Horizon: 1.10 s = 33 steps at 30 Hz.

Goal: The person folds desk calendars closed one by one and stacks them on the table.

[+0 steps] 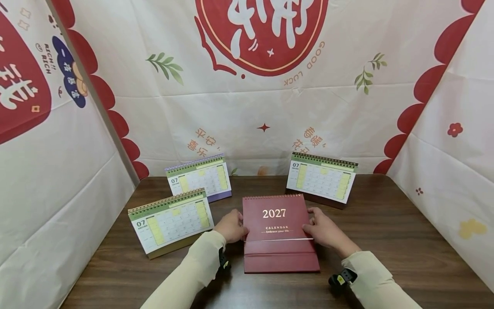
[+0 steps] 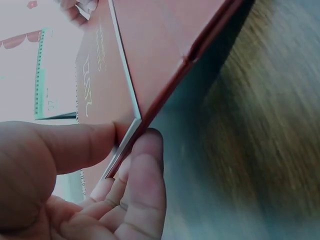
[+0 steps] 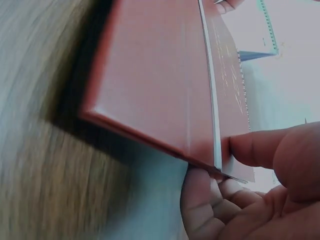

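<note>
A dark red desk calendar [image 1: 275, 219] with "2027" in gold lies nearly flat between both hands, over the front middle of the table. On its left edge my left hand [image 1: 231, 226] pinches the cover and pages, thumb on top and fingers beneath. The same grip shows on the right edge, where my right hand [image 1: 324, 227] holds it. In the left wrist view the red base flap [image 2: 155, 40] extends past the white page edge. A shadowed gap shows under the red base [image 3: 145, 60] in the right wrist view.
Left of my left hand stands a calendar with a gold-brown base [image 1: 171, 221]. Behind it is one with a purple base [image 1: 200, 176]. A third, dark-based calendar [image 1: 322, 177] stands at the back right. Printed cloth walls [image 1: 262, 107] enclose the wooden table [image 1: 405, 240].
</note>
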Available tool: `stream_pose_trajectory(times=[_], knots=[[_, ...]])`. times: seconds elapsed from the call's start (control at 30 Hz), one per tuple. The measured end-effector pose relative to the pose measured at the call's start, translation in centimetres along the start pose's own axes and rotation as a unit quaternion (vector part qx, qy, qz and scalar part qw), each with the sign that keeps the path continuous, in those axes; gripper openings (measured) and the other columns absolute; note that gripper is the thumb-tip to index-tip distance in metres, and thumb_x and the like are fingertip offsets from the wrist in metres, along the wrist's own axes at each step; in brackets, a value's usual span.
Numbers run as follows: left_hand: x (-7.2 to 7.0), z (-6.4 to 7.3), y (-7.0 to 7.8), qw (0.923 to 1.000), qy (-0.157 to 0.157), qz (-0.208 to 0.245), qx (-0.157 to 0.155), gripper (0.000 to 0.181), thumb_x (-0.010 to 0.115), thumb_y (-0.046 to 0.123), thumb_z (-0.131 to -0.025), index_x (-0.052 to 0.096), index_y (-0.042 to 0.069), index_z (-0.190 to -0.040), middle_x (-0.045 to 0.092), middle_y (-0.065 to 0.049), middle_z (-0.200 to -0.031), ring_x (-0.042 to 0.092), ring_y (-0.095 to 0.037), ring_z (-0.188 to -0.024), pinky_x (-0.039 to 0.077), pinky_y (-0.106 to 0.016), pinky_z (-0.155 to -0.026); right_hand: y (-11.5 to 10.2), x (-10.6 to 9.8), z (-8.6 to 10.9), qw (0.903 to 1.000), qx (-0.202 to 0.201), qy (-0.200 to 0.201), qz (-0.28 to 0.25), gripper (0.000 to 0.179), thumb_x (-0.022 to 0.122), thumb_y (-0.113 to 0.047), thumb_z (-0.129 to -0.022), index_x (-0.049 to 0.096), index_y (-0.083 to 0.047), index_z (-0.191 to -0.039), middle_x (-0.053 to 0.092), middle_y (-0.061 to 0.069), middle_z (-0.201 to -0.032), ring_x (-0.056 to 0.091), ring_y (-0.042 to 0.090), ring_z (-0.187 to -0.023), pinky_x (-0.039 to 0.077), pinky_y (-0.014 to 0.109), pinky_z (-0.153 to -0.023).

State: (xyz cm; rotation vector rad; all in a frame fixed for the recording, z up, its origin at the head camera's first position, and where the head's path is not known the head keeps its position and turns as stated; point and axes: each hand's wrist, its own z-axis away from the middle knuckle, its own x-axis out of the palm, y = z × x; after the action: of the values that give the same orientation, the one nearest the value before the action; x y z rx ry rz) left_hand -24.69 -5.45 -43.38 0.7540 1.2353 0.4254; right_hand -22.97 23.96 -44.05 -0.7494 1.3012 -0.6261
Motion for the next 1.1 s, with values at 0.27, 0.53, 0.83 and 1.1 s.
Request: stream_pose_trajectory(times=[0.27,0.53,0.83,1.1], knots=[[1.8,-0.1,1.6,0.9997,0.013,-0.004,0.019,0.024,0.070,0.009,-0.085,0.055,-0.001,-0.100,0.059,-0.002,-0.074,0.055,-0.015,-0.069,0.046,-0.033,-0.064,1.4,-1.8,0.9,0.9993,0.020,-0.028,-0.014,0.046,0.055,-0.005,-0.099,0.037,0.015,-0.137,0.062,0.014,-0.092,0.062,0.021,-0.076,0.051,0.038,-0.059],[4.3,-0.2,3.6,0.9988,0.000,0.041,0.026,0.019,0.069,0.002,-0.082,0.059,-0.002,-0.098,0.061,-0.001,-0.071,0.055,-0.013,-0.063,0.046,-0.029,-0.058,3.7,-4.6,2.2,0.9971,0.054,-0.046,-0.027,0.048,0.056,-0.007,-0.098,0.036,0.014,-0.137,0.057,0.014,-0.089,0.058,0.023,-0.073,0.052,0.038,-0.057],[7.5,-0.4,6.0,0.9965,-0.012,0.075,0.035,0.035,0.071,0.001,-0.085,0.054,0.000,-0.116,0.059,0.001,-0.073,0.055,-0.012,-0.061,0.045,-0.028,-0.056,6.0,-8.1,3.7,0.9952,0.085,-0.047,0.001,0.051,0.057,-0.010,-0.096,0.036,0.015,-0.134,0.056,0.012,-0.090,0.055,0.024,-0.070,0.049,0.036,-0.055],[10.0,-0.8,8.3,0.9974,-0.016,0.021,0.066,0.023,0.069,0.004,-0.088,0.058,0.007,-0.108,0.059,-0.001,-0.081,0.050,-0.011,-0.066,0.044,-0.025,-0.060,8.0,-10.8,4.3,0.9929,0.105,-0.052,0.021,0.047,0.056,-0.013,-0.097,0.039,0.015,-0.132,0.053,0.010,-0.091,0.052,0.023,-0.077,0.049,0.036,-0.059]])
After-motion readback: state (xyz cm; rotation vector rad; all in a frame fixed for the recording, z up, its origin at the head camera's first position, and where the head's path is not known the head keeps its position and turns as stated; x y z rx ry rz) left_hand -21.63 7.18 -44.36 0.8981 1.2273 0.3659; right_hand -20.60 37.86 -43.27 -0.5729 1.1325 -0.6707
